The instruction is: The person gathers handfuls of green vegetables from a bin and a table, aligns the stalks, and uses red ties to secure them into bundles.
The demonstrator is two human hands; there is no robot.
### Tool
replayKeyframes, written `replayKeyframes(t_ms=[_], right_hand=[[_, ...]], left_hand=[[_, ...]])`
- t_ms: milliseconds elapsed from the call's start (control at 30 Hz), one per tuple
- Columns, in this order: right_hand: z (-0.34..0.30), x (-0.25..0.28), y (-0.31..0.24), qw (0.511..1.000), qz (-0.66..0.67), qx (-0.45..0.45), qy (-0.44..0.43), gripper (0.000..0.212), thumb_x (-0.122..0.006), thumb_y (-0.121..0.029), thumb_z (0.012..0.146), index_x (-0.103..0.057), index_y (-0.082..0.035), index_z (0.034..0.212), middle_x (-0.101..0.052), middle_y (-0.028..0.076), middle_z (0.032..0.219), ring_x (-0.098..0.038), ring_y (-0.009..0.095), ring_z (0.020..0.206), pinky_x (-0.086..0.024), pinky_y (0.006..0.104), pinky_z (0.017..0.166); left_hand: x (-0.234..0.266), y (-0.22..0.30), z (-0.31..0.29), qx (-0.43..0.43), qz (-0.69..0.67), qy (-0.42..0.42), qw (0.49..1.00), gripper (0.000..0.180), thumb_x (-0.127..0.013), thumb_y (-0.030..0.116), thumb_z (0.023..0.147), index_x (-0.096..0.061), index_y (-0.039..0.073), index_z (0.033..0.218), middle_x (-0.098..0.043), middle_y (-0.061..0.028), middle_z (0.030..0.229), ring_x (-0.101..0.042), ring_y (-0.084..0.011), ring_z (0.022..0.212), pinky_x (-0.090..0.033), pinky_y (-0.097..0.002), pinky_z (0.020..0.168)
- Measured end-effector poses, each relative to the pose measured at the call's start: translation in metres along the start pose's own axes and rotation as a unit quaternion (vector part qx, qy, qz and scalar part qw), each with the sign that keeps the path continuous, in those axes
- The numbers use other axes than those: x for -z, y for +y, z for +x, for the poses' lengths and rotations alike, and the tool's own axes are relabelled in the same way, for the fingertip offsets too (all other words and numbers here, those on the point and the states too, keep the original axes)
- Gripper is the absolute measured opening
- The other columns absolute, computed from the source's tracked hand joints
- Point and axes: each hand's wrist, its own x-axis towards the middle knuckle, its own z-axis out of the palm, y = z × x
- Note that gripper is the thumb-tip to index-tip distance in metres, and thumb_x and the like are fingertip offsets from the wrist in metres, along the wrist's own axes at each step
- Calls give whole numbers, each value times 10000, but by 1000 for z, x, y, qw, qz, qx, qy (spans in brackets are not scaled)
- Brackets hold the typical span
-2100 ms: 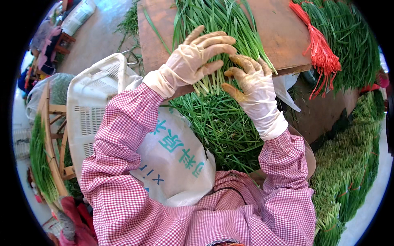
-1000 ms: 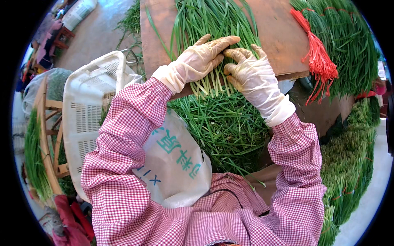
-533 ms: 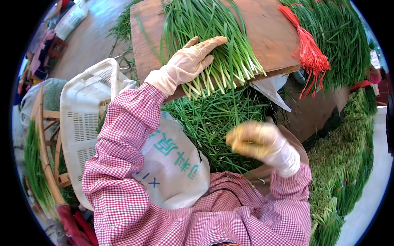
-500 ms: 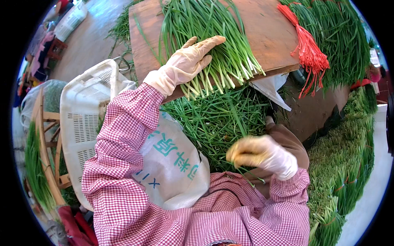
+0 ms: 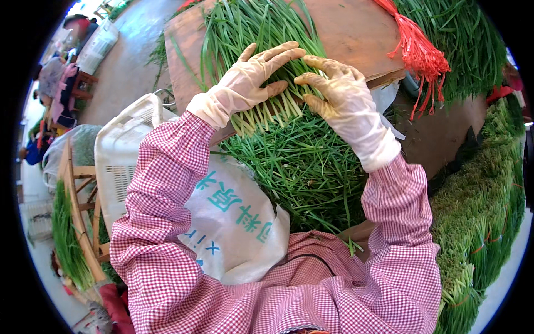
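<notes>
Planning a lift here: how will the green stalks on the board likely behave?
The green stalks will probably flop along their long, bending leaves. The pale ends look straighter, so likely stiffer. No tie shows around them, so they may fan apart.

right hand (image 5: 344, 96) | raised from above loose leaves (image 5: 303, 178) | now at stalk bundle (image 5: 258, 33)

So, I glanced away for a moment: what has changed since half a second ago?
The right hand has moved up and away from the lap, over the loose leaves, to the stalks beside the left hand. The left hand still lies over the stalks, and the red strands still hang at right.
</notes>
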Motion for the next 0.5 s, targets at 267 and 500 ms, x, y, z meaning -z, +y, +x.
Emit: replayKeyframes(t_ms=[267, 500], right_hand=[[-5, -13, 28, 998, 38, -26, -30, 234, -618, -148, 728, -614, -222, 950, -548, 25, 1135, -509, 201, 1041, -323, 388, 900], [6, -11, 12, 997, -17, 64, -47, 235, -616, -157, 731, -588, -208, 959, -539, 18, 1136, -499, 203, 1052, -326, 400, 912]], left_hand=[[4, -4, -13, 9, -33, -12, 999, 428, -529, 182, 819, -421, 204, 1233, -295, -36, 1386, -283, -224, 1277, -67, -508, 1040], [-3, -10, -15, 2, -37, 11, 999, 303, -522, 171, 818, -489, 182, 1119, -314, -50, 1377, -296, -220, 1273, -61, -505, 1044]])
